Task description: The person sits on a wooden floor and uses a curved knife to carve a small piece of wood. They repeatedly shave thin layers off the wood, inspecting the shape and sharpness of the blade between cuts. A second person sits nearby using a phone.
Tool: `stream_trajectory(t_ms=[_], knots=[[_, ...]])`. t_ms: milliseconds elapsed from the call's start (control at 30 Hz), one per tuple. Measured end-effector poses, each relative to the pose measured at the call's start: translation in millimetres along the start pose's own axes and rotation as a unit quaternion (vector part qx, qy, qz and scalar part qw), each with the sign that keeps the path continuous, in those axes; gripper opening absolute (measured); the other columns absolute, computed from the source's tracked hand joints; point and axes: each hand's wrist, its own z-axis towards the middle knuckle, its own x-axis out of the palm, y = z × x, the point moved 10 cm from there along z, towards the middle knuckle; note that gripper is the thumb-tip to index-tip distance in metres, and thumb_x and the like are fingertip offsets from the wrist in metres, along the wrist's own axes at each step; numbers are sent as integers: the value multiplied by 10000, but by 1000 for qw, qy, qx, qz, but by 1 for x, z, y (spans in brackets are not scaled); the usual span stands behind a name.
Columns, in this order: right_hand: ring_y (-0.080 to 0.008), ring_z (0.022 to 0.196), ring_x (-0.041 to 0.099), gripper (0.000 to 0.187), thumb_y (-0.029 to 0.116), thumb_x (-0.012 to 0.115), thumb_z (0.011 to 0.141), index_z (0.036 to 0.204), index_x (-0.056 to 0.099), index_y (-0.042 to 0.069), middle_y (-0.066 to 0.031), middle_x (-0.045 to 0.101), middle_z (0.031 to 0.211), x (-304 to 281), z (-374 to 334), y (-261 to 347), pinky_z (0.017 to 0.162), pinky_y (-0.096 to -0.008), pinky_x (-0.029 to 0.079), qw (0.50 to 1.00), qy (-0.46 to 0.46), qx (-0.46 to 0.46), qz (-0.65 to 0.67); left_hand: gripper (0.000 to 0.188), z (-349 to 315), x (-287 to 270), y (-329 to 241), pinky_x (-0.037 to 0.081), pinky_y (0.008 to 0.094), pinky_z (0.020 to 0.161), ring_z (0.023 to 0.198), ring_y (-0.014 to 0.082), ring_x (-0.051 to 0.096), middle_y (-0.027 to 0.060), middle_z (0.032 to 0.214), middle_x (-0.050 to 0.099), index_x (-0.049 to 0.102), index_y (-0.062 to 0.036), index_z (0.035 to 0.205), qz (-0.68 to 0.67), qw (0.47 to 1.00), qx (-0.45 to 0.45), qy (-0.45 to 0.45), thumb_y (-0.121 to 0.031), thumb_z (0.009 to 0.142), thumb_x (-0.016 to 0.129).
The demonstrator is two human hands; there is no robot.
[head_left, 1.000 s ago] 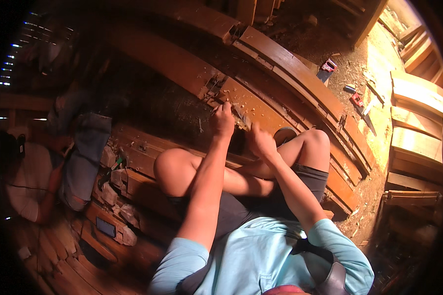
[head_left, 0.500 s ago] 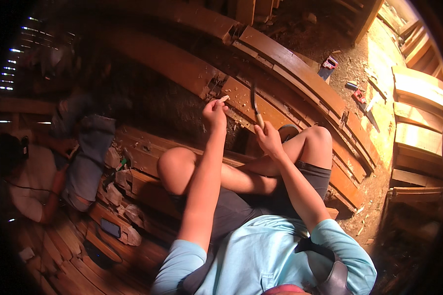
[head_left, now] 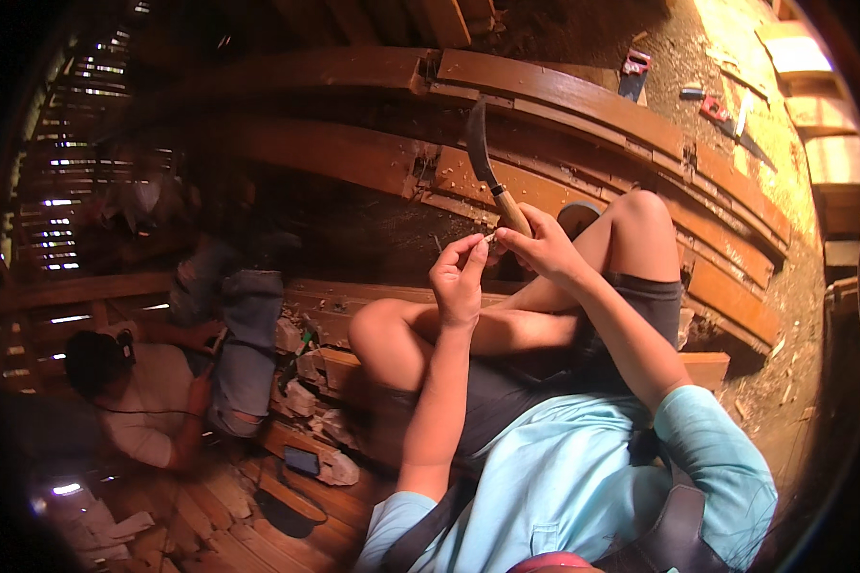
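Observation:
In my right hand (head_left: 545, 248) is a curved knife (head_left: 479, 153), gripped by its pale wooden handle. Its dark hooked blade points up and away from me. My left hand (head_left: 459, 275) is closed, thumb and fingers pinching a small pale wood piece (head_left: 489, 237). Both hands' fingertips meet at this piece, just below the knife's handle, and cover most of it. The blade stands clear of the wood piece. Both hands are above my crossed legs.
Long brown wooden beams (head_left: 554, 91) sprinkled with shavings lie ahead. Red-handled saws (head_left: 634, 67) rest on the ground at far right. Another person (head_left: 148, 387) sits at left, near a phone (head_left: 302, 460) and wood scraps (head_left: 301, 401). Stacked boards (head_left: 836, 158) stand at the right edge.
My hands, apart before, have come together at the small wood piece. The knife has turned so its blade shows broadside. The whole view has shifted, showing more of the left side.

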Motion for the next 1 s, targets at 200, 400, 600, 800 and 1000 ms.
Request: stream_trajectory(t_ms=[200,400,600,800,1000], knots=[[-94,624,539,162,143,636,836,916,577,15,-19,607,737,6,-4,-3,555,-242,443,996,66,21,49,178,-16,2,-3,534,251,705,747,124,631,65,921,656,620,17,1047,85,996,17,21,-110,923,612],[-211,688,578,242,121,643,756,957,578,1,-124,609,742,7,-5,3,644,-342,468,988,62,-108,-88,179,-14,-1,22,491,229,590,635,94,585,36,824,634,584,-49,951,86,983,-140,75,-228,950,581],[-417,796,611,261,154,675,738,947,557,50,-206,623,798,7,-7,11,673,-467,475,951,54,-127,-278,308,-23,-6,53,444,226,488,530,103,550,61,683,614,606,-37,848,138,946,-249,157,-316,957,536],[-387,717,594,265,158,690,775,952,540,30,-193,599,752,23,-10,13,628,-420,459,943,118,-175,-259,190,-15,-15,48,416,219,459,511,79,493,22,695,565,592,-57,890,195,948,-212,133,-230,932,528],[-407,733,594,263,176,686,786,932,528,25,-204,601,754,23,-8,4,619,-451,439,944,117,-151,-270,136,-6,-20,39,408,225,446,488,72,487,6,662,543,580,-34,867,295,941,-136,92,-166,898,569]])
